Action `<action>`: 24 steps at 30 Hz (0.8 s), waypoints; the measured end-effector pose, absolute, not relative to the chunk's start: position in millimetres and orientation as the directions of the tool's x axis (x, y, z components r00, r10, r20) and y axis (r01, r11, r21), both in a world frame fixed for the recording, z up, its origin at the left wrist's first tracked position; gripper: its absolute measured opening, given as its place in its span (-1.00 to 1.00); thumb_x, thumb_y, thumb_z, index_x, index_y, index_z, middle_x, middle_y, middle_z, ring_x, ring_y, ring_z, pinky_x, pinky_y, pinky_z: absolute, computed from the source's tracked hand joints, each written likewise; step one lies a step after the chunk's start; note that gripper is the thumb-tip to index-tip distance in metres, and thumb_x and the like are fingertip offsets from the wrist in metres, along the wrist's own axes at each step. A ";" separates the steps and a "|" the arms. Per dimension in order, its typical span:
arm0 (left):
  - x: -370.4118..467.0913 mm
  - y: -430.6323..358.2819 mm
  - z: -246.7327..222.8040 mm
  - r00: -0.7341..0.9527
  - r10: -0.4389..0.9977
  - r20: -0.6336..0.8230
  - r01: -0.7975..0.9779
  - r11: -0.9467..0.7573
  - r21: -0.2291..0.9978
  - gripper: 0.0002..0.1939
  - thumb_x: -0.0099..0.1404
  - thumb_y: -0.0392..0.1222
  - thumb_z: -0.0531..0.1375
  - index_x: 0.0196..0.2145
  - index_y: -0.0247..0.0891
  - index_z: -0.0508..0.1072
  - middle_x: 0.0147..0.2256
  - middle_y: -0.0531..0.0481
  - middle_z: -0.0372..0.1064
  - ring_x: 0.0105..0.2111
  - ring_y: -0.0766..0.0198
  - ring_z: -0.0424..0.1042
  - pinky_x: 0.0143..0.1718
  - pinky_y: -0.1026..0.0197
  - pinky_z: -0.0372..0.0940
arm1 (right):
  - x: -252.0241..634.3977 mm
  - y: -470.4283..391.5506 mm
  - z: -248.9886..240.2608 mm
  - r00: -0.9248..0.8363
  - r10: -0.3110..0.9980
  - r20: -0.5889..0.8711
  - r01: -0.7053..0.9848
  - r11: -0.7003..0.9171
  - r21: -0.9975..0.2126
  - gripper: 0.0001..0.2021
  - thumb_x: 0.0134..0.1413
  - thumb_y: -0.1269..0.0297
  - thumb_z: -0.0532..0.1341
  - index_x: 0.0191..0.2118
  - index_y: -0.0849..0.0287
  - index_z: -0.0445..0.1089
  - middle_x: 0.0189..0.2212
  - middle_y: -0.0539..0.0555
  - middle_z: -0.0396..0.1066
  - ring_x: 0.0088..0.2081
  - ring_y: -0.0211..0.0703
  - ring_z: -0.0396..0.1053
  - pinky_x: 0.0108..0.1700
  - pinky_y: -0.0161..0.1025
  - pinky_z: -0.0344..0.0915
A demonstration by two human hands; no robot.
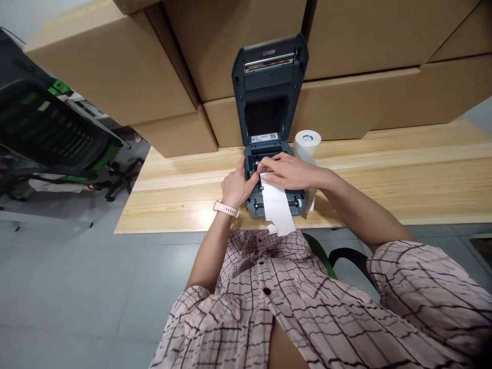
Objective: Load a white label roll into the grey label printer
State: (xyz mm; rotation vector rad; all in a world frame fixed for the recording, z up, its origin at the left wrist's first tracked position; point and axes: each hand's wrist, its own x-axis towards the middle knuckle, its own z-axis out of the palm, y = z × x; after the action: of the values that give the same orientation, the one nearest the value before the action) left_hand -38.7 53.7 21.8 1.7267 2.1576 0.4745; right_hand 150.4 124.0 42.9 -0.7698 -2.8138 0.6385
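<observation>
A dark label printer [251, 206] stands on the wooden table with its lid [269, 95] raised. My left hand [238, 187] rests on the printer's left side, thumb and index finger spread apart. Reaching in from the right, my right hand [290, 171] lies over the printer's middle, its fingers bent inside and their tips close to my left thumb. A strip of white paper [277, 202] runs from under my right hand past the front edge, with a torn end. What my right fingertips grip is hidden. Beside the printer stands a white paper roll [307, 139].
Large cardboard boxes [246, 51] are stacked along the back of the wooden table [172, 189]. At the left are an office chair [49, 133] and part of a person's leg and foot. A green and black chair [321, 253] shows below the table's front edge.
</observation>
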 end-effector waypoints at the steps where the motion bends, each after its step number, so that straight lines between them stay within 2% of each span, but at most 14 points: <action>1: -40.3 54.4 22.4 -0.187 0.981 -0.058 0.874 0.193 0.445 -0.24 0.47 0.12 0.10 0.51 -0.18 0.11 -0.03 -0.27 0.63 -0.01 -0.18 0.57 -0.01 -0.07 0.34 | 150.4 125.7 43.2 -0.864 0.503 0.027 0.442 0.783 -0.438 -0.66 0.39 0.14 0.01 0.11 0.13 0.35 -0.13 0.24 0.55 0.03 0.19 0.43 0.19 0.18 0.27; 4: -46.7 56.9 24.1 -0.102 0.993 -0.063 0.896 0.120 0.428 -0.27 0.47 -0.04 0.06 0.52 -0.24 0.07 -0.06 -0.25 0.63 -0.05 -0.12 0.57 -0.02 -0.04 0.34 | 152.2 131.1 45.1 -0.892 0.452 0.010 0.392 0.784 -0.482 -0.59 0.37 0.14 0.07 0.24 0.12 0.33 -0.04 0.23 0.54 -0.02 0.16 0.45 0.11 0.14 0.33; 8: -53.9 57.7 23.6 -0.036 0.997 -0.072 0.897 0.064 0.438 -0.27 0.47 -0.18 -0.01 0.53 -0.33 0.04 -0.15 -0.20 0.63 -0.12 -0.05 0.56 -0.04 0.02 0.32 | 176.3 130.3 59.6 -0.922 0.372 0.109 0.181 0.663 -0.727 -0.51 0.34 0.01 0.23 0.29 0.05 0.35 0.01 0.16 0.54 -0.01 0.06 0.49 0.03 0.00 0.43; 11: -55.4 56.5 19.8 -0.042 0.998 -0.055 0.891 0.062 0.450 -0.27 0.46 -0.19 -0.01 0.53 -0.31 0.04 -0.20 -0.17 0.61 -0.17 -0.01 0.54 -0.08 0.05 0.29 | 221.6 116.9 75.2 -0.863 0.416 0.286 -0.030 0.523 -0.852 -0.54 0.27 0.07 0.37 0.25 -0.14 0.42 -0.03 0.06 0.58 -0.05 -0.02 0.54 -0.03 -0.04 0.48; 13: -55.6 55.5 16.8 -0.044 0.998 -0.040 0.875 0.058 0.480 -0.28 0.47 -0.18 -0.02 0.53 -0.31 0.06 -0.25 -0.13 0.59 -0.22 0.04 0.52 -0.11 0.08 0.27 | 259.7 105.7 79.3 -0.781 0.486 0.393 -0.130 0.489 -0.863 -0.59 0.24 0.15 0.42 0.17 -0.29 0.49 -0.08 0.03 0.61 -0.07 -0.03 0.59 -0.04 0.00 0.50; 14: -55.8 55.1 15.5 -0.045 0.999 -0.031 0.864 0.054 0.500 -0.28 0.47 -0.17 -0.01 0.53 -0.30 0.07 -0.28 -0.11 0.57 -0.24 0.06 0.50 -0.13 0.10 0.26 | 278.7 101.3 77.9 -0.741 0.532 0.410 -0.125 0.490 -0.863 -0.61 0.24 0.18 0.43 0.14 -0.32 0.52 -0.09 0.04 0.61 -0.06 -0.02 0.60 -0.02 0.04 0.51; 16: -56.6 54.7 13.5 -0.047 0.999 -0.018 0.844 0.049 0.534 -0.29 0.47 -0.15 0.00 0.52 -0.30 0.09 -0.33 -0.07 0.54 -0.29 0.10 0.47 -0.17 0.13 0.25 | 312.1 97.5 67.5 -0.674 0.653 0.347 0.009 0.477 -0.879 -0.66 0.23 0.19 0.43 0.09 -0.30 0.56 -0.08 0.11 0.62 -0.01 0.02 0.60 0.03 0.10 0.49; 19: -58.4 55.0 11.5 -0.046 0.999 -0.005 0.825 0.040 0.564 -0.28 0.46 -0.14 0.02 0.52 -0.30 0.10 -0.37 -0.04 0.49 -0.33 0.13 0.44 -0.21 0.15 0.22 | 341.7 106.2 35.9 -0.548 0.823 0.150 0.229 0.320 -0.919 -0.63 0.14 0.13 0.49 0.07 -0.21 0.58 0.00 0.19 0.61 0.06 0.05 0.56 0.11 0.09 0.46; 22: -59.5 55.6 10.0 -0.046 0.999 0.008 0.810 0.032 0.586 -0.29 0.46 -0.15 0.03 0.51 -0.31 0.12 -0.40 -0.01 0.44 -0.33 0.15 0.41 -0.22 0.17 0.21 | 344.6 122.3 -0.6 -0.447 0.894 -0.029 0.258 0.098 -0.961 -0.47 -0.05 0.07 0.57 0.09 -0.14 0.56 0.06 0.19 0.59 0.06 0.04 0.54 0.10 0.03 0.45; 24: -59.4 55.7 9.2 -0.050 0.999 0.014 0.798 0.032 0.601 -0.29 0.45 -0.16 0.02 0.50 -0.30 0.14 -0.41 0.01 0.42 -0.34 0.17 0.40 -0.22 0.18 0.19 | 339.5 129.4 -17.3 -0.419 0.898 -0.134 0.251 -0.028 -0.968 -0.38 -0.09 0.02 0.58 0.14 -0.09 0.51 0.08 0.21 0.58 0.04 0.03 0.53 0.05 -0.01 0.47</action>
State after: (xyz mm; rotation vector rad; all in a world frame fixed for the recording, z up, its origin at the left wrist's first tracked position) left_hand -59.4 55.7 9.2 1.8184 1.9029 0.6503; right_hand 339.5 129.4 -17.3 -1.2088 -1.6892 1.4803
